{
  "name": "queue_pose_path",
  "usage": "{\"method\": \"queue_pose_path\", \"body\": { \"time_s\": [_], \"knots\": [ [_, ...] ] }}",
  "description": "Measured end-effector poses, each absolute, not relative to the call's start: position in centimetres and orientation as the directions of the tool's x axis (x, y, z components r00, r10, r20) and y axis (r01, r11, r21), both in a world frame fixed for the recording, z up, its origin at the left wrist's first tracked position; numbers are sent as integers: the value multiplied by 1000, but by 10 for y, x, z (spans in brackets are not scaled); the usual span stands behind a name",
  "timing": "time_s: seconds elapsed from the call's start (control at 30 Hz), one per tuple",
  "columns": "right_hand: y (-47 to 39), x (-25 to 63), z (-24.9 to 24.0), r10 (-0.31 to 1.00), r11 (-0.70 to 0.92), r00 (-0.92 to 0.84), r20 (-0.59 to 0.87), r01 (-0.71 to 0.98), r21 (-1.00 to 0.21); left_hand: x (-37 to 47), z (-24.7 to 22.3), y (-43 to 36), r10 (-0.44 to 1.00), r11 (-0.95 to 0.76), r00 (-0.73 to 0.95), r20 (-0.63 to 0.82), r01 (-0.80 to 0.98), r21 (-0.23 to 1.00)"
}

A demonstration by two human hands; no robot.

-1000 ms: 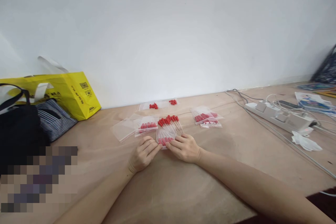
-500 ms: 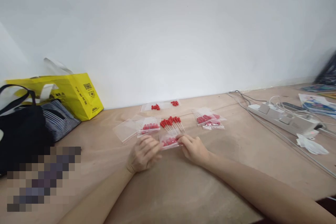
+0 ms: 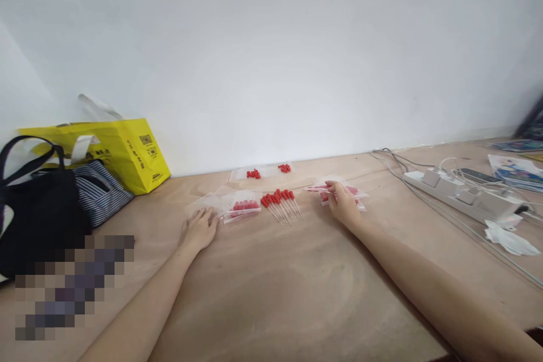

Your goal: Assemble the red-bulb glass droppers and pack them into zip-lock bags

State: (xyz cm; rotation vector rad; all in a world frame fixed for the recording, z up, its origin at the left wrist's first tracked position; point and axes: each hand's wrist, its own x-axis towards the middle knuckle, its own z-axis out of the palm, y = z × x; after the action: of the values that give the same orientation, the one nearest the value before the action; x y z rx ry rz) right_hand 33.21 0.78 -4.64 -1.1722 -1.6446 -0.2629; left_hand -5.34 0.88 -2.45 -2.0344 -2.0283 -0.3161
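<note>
My right hand (image 3: 343, 206) pinches a small clear zip bag (image 3: 317, 188) with red-tipped sticks inside, just above a pile of similar filled bags (image 3: 360, 205). On the left, my left hand (image 3: 200, 230) lies with its fingers stretched over flat clear zip bags (image 3: 210, 201) that look unfilled. Beside it rests another zip bag holding red tips (image 3: 245, 206). Between the hands, several loose red-headed sticks (image 3: 278, 203) fan out on the table, thin ends toward me. Farther back, a clear bag (image 3: 237, 174) lies near two small groups of red pieces (image 3: 253, 173).
A yellow shopping bag (image 3: 148, 153), a striped pouch (image 3: 102, 195) and a black bag (image 3: 42, 215) stand at the left. To the right are a white power strip (image 3: 462, 195) with cables, a crumpled tissue (image 3: 511, 238) and printed sheets (image 3: 515, 171). A white wall backs the wooden table.
My right hand has carried the filled bag from the middle over to the right-hand pile. My left hand has let go and moved left onto the flat bags.
</note>
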Motion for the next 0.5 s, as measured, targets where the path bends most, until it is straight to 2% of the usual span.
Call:
{"method": "queue_pose_path", "body": {
  "time_s": [0.1,0.2,0.37,0.47,0.5],
  "knots": [
    [18,341,-52,620,422,-32,784,856,-299,-57,-24,7,970,17,-5,244,999,-48],
    [19,345,-55,683,358,-116,721,914,-192,-57,-19,-3,973,42,-22,231,996,-80],
    [8,343,-48,671,300,-134,730,949,-102,-44,-8,-45,972,59,-22,234,987,-152],
    [-1,331,-41,674,267,-96,732,956,-119,-25,-4,-85,972,-28,84,221,969,-245],
    [-3,325,-38,694,276,-86,715,949,-153,-20,-3,-97,966,-62,117,230,970,-234]
  ]
}}
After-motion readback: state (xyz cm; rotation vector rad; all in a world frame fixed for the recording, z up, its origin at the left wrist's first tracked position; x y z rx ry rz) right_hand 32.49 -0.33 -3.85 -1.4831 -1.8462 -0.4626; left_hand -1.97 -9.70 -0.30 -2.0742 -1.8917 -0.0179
